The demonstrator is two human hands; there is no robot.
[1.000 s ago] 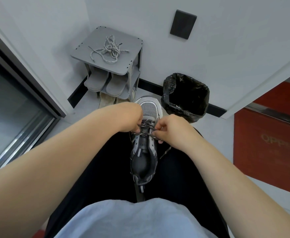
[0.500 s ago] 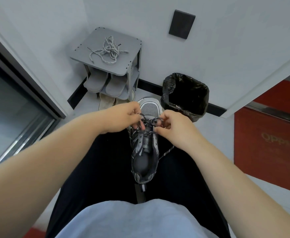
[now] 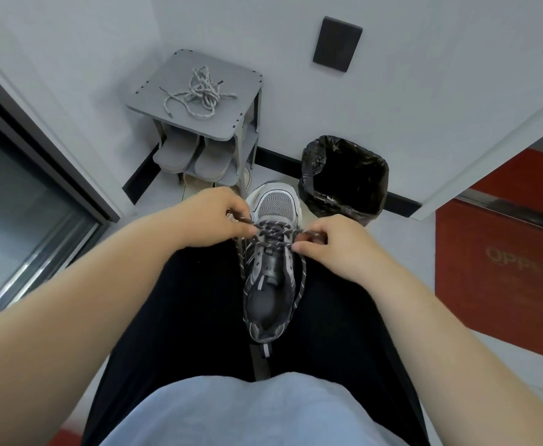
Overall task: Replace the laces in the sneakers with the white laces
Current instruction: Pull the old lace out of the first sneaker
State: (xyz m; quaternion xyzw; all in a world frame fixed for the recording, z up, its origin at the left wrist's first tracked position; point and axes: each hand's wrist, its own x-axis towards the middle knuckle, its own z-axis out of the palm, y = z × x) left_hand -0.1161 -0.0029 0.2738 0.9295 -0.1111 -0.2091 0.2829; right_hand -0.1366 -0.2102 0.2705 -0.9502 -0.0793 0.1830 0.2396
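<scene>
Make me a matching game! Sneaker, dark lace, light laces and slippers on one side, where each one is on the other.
Things: 1 sneaker; 2 dark lace; 3 light laces; 4 grey slippers.
Places: A on top of the grey rack; B on the lap; C on the rack's lower shelf; D pinched by left hand and right hand.
Pairs: 1-B, 2-D, 3-A, 4-C.

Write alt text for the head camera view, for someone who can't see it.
Seen from above, a person's left hand and right hand each pinch the dark speckled lace of a grey sneaker lying on their lap. Ahead, a tangle of pale laces sits on a grey shoe rack beside a black-lined bin.
</scene>
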